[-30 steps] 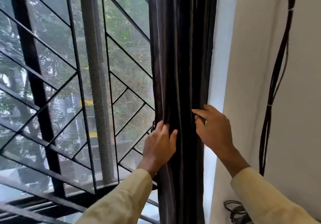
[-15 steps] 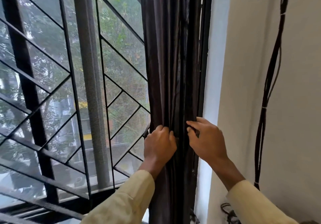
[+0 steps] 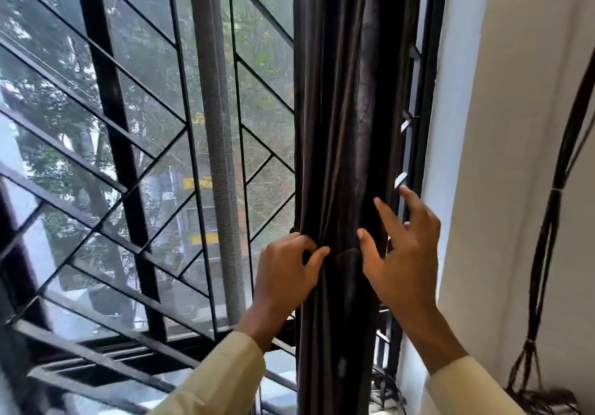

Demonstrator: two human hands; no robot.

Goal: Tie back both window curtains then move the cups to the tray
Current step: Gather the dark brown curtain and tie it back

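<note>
- Left hand (image 3: 289, 273), lower centre: fingers curled into the left edge of the curtain (image 3: 338, 125), gripping a bunch of its folds.
- Right hand (image 3: 402, 263), just right of it: grips nothing. Fingers straight & spread, thumb + forefinger laid on the cloth, the rest lifted toward the window frame (image 3: 433, 60).
- Curtain: dark brown, gathered into a narrow column, centre-right of frame. It hangs top to bottom betw. the grille (image 3: 111, 92) and the window frame.
- Hands are apart w/ a rounded dark bulge (image 3: 347, 258) betw. them. Can't tell if it's a tie band or just a fold.
- Step in hand, as I read it: bunching the curtain for tying. No knot or tie-back visibly done, so the task looks early.
- To do it well:
  - Left hand should take the whole bundle, not only the outer pleats.
  - Right hand needs to come round from the frame side & close on the cloth before any band goes on.
  - Cloth looks smooth, prob. slippery, so cinch tight at hand height.
  - Watch for folds on the frame side slipping out.
- Surface/room:
  - Black grille w/ diagonal bars fills the left half, w/ mesh across the window.
  - Grey post (image 3: 215, 125) runs upright left of centre; trees & a bldg outside.
  - White wall (image 3: 515, 125) on the right.
  - Dark cables (image 3: 552, 221) hang down the far right edge to a tangle in the lower right corner.
- Cream sleeves (image 3: 219, 379) along the bottom edge.
- Cups, tray, 2nd curtain: not in view.
</note>
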